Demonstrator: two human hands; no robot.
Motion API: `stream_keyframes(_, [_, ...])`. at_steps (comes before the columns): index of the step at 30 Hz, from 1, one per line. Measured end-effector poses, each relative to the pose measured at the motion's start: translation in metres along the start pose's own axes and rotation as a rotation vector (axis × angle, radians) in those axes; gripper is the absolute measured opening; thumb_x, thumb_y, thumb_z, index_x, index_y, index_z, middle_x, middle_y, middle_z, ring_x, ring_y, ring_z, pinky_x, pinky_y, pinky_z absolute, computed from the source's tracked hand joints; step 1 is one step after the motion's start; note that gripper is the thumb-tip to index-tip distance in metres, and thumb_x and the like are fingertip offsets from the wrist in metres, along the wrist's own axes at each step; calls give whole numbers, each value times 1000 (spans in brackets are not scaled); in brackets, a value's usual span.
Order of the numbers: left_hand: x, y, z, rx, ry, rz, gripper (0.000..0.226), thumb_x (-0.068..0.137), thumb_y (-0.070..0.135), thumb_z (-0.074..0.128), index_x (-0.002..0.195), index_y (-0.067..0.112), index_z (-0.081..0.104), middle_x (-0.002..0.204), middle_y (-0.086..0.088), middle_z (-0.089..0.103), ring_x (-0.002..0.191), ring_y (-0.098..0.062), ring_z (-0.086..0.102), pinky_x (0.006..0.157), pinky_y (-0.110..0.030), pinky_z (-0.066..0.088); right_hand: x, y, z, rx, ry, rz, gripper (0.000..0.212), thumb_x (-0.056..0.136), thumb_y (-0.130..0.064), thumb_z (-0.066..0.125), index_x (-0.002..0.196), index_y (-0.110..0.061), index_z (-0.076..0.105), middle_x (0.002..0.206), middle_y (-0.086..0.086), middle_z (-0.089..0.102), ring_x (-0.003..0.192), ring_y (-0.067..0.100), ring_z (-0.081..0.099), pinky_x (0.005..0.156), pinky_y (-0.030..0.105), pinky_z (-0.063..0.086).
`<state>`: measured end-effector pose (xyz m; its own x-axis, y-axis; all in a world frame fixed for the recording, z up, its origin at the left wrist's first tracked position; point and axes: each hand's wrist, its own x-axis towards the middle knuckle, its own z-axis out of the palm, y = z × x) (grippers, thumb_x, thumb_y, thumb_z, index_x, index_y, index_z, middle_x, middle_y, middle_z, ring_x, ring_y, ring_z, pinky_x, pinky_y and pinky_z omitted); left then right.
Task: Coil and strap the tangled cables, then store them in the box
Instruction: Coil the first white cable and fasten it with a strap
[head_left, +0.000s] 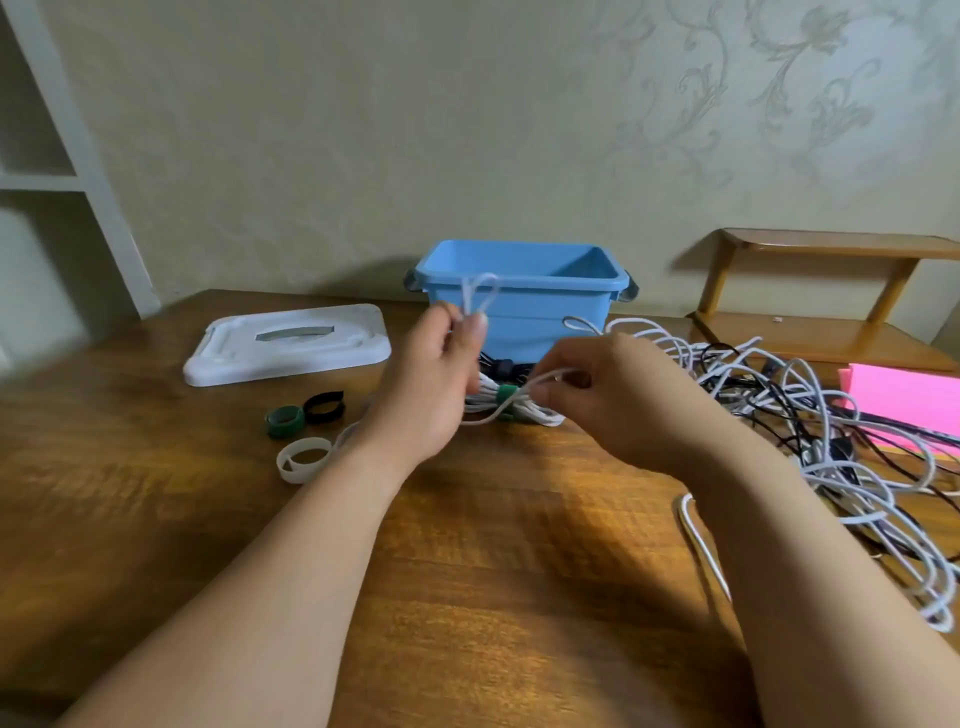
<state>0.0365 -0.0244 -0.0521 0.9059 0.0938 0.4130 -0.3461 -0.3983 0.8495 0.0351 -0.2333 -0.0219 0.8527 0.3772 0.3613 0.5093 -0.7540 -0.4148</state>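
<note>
- The white cable (480, 292) looks light, limp and a little springy; I judge it is best held where the loop crosses, so the turns don't slip.
- Thin and white, it stands in a small loop above the left hand (434, 379), which pinches it. The right hand (613, 400) pinches the next stretch, in front of the blue box (540, 312).
- The tangled pile (810, 415) lies to the right and the spare strap rings (304, 457) to the left.

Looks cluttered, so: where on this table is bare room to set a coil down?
Bare wood lies between the forearms, and left of them, nearer than the lid and strap rings. Crowded: cable tangle at right, and before the box.
</note>
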Motion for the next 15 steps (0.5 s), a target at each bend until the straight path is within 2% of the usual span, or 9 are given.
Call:
stream_keyframes(3, [-9, 8, 16, 7, -231, -11, 40, 109, 58, 41, 115, 24, 60, 94, 18, 69, 90, 2, 64, 93, -36, 52, 2, -4, 2, 258, 47, 58, 3, 97, -24, 64, 100, -23, 63, 75, -10, 63, 60, 2, 53, 57, 24, 39])
stream_keyframes(5, [-14, 14, 22, -24, -332, -46, 44, 106, 66, 37, 118, 32, 62, 101, 7, 76, 100, -7, 70, 100, -40, 53, 3, -4, 2, 394, 70, 127, 5, 99, -19, 59, 103, -16, 59, 76, -8, 59, 57, 3, 46, 57, 25, 38])
stream_keyframes(8, [-21, 20, 24, -98, -394, -65, 41, 108, 61, 35, 111, 33, 65, 85, -3, 73, 83, -10, 65, 89, -36, 52, 4, -2, 4, 519, 105, 182, 8, 101, -16, 58, 107, -13, 57, 82, -1, 58, 64, 9, 46, 62, 29, 39])
stream_keyframes(10, [-23, 18, 24, -97, -399, -63, 43, 105, 64, 36, 106, 32, 64, 78, 0, 62, 76, -9, 57, 84, -36, 47, 5, -2, 8, 559, 136, 168, 12, 99, -15, 63, 108, -12, 56, 87, 11, 63, 65, 11, 51, 62, 31, 43])
stream_keyframes(12, [-23, 16, 24, -144, -410, -71, 44, 103, 66, 39, 109, 31, 64, 76, 7, 56, 80, -14, 55, 83, -38, 47, 7, 0, 10, 625, 204, 157, 17, 95, -15, 70, 106, -12, 57, 90, 19, 67, 69, 20, 62, 66, 40, 52])
stream_keyframes(13, [-22, 14, 25, -176, -406, -73, 39, 104, 64, 42, 109, 31, 64, 75, 8, 55, 81, -17, 57, 80, -37, 48, 8, 1, 11, 657, 239, 154, 18, 93, -15, 72, 104, -12, 58, 86, 17, 67, 71, 23, 64, 70, 45, 54])
stream_keyframes(15, [-22, 13, 27, -243, -398, -79, 27, 110, 52, 46, 108, 29, 61, 72, 6, 51, 72, -19, 57, 66, -30, 50, 8, 1, 11, 706, 285, 154, 17, 91, -13, 75, 100, -12, 60, 81, 11, 67, 72, 20, 65, 74, 45, 56])
